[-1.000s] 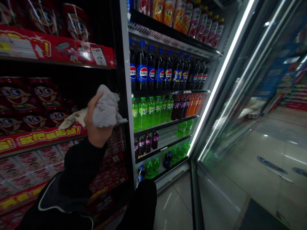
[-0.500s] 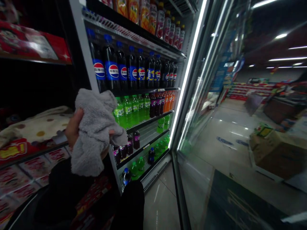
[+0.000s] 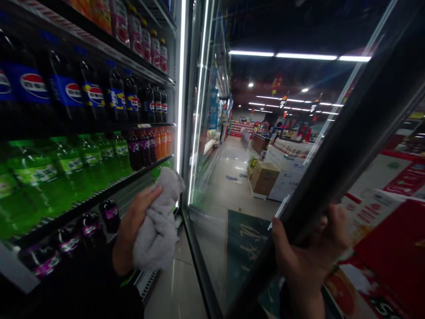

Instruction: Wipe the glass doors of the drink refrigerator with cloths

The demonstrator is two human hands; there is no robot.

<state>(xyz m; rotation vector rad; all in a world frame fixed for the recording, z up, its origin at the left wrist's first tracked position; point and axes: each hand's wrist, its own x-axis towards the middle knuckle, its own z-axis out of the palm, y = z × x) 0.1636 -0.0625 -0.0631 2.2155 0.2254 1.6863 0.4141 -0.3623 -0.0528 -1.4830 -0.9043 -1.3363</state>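
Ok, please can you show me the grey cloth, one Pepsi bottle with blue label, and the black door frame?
grey cloth [image 3: 157, 226]: head view, point on its middle fold.
Pepsi bottle [image 3: 73, 92]: head view, point on its blue label.
black door frame [image 3: 348, 155]: head view, point on its upper bar.

Tiled supermarket floor [image 3: 229, 190], ceiling strip lights [image 3: 282, 55]

Crumpled grey fleecy cloth [image 3: 156, 226]

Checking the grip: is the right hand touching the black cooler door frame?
Touching: the head view shows the right hand wrapped around the black cooler door frame.
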